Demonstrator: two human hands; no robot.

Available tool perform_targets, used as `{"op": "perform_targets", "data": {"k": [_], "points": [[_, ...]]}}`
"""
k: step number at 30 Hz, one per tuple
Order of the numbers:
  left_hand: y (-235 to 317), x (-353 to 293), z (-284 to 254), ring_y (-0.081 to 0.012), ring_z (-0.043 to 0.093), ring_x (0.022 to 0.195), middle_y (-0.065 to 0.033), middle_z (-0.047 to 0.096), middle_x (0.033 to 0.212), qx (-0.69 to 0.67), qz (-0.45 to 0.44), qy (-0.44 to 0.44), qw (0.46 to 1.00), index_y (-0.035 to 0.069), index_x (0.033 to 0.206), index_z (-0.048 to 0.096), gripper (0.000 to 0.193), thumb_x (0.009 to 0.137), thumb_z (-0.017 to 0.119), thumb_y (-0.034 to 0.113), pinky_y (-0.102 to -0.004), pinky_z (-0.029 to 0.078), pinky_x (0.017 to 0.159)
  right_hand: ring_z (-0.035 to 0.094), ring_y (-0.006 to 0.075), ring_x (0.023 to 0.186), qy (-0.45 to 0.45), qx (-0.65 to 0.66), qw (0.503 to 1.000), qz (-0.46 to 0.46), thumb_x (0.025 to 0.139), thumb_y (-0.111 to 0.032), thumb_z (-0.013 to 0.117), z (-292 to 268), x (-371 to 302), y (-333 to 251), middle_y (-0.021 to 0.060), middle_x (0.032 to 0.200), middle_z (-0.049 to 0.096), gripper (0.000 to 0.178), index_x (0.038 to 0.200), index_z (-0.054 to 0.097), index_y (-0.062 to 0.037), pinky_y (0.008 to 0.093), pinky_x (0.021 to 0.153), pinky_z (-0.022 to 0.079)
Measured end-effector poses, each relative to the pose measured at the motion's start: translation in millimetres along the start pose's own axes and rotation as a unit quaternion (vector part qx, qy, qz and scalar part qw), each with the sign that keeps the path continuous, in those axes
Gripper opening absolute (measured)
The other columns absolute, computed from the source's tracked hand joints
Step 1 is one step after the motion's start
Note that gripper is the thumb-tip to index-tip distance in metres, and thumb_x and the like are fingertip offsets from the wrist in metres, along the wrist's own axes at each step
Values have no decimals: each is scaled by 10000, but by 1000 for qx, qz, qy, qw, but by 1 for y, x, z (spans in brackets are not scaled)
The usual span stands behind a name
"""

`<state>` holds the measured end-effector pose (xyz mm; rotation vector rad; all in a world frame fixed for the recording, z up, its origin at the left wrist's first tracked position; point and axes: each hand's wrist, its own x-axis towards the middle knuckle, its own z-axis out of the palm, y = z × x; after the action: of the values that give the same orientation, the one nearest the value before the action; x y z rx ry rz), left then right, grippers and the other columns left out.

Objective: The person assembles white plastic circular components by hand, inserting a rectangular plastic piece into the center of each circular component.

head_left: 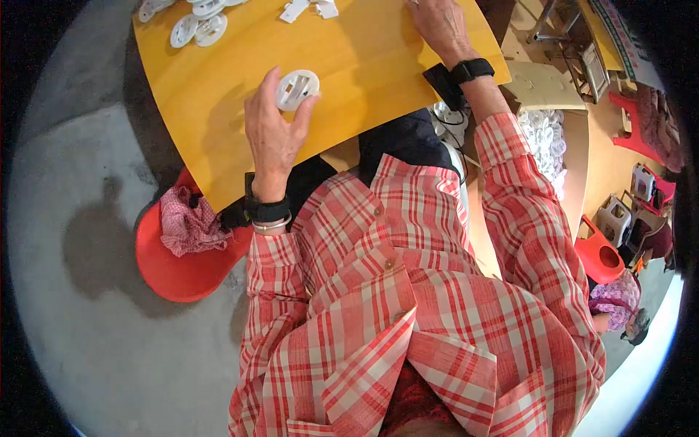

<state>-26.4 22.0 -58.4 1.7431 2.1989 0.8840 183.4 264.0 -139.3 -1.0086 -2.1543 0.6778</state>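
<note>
My left hand (271, 135) grips a white round plastic part (296, 89) with a rectangular slot, holding it just over the yellow wooden table (364, 80). A black band sits on that wrist. My right hand (442, 25) reaches to the table's far edge, palm down. Its fingertips run out of the picture, so what it touches is hidden. A black watch is on that wrist. Several more white round parts (196, 22) lie at the table's far left, and small white flat pieces (309, 9) lie at the far middle.
A red plastic seat (175, 273) with a checked cloth (188, 222) stands left of my knees on the grey floor. At my right, a cardboard box (575, 175) holds many white parts (545, 138). Red stools (601, 255) and another person (619, 306) are further right.
</note>
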Motion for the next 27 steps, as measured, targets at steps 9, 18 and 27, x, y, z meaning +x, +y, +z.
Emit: {"op": "perform_targets", "data": {"k": [9,18,27], "points": [[-17,-9,-29,-371,510,1004,-344,386,1267,-840,-306,-88,440,1,1328,344,544,945,415,380,-324,458,714,557,357,809,-13,-186,982,36,828,-190,570,-18,-9,-42,185,834,562,200,923,524,-20,430,694,456],[-4,-14,-28,-375,527,1053,-358,379,1279,-865,-262,-118,411,16,1334,344,562,958,348,434,-335,472,716,604,337,813,-27,-204,978,12,864,-198,550,-16,-12,-28,152,858,610,146,945,569,-77,408,679,483],[-10,-20,-25,-297,528,963,-250,452,1217,-857,-238,-87,449,14,1339,338,551,912,520,310,-285,469,687,607,294,767,-13,6,1000,-25,859,-143,558,-9,-49,-85,160,816,590,148,948,579,-26,381,673,481]]}}
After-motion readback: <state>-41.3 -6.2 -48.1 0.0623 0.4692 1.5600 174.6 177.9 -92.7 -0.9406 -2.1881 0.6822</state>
